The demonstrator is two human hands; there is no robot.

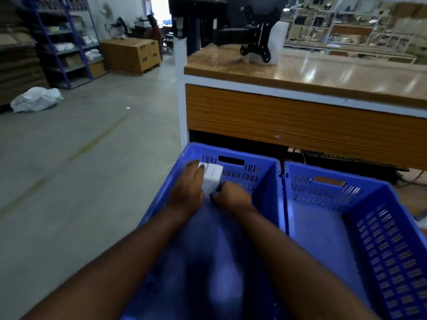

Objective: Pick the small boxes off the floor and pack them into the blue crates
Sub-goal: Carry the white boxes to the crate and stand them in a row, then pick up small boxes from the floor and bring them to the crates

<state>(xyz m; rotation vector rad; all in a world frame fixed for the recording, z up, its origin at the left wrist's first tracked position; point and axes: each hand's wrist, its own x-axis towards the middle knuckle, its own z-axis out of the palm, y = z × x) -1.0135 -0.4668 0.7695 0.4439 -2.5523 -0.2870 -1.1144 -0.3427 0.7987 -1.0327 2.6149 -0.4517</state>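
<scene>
Two blue crates stand side by side on the floor in front of a wooden bench. Both my hands reach into the left crate point(265, 179), near its far left corner. A small white box point(212, 180) with a red mark sits between them. My left hand point(188, 188) lies along the box's left side with fingers curled over it. My right hand point(231, 196) grips the box's near right corner. The right crate point(369, 218) holds nothing that I can see.
A wooden workbench point(300, 116) with a white frame rises right behind the crates, a black monitor mount point(256, 35) on top. Grey concrete floor point(80, 158) spreads to the left, with a white sack point(34, 99), blue shelving point(64, 38) and wooden cabinets point(131, 54) farther back.
</scene>
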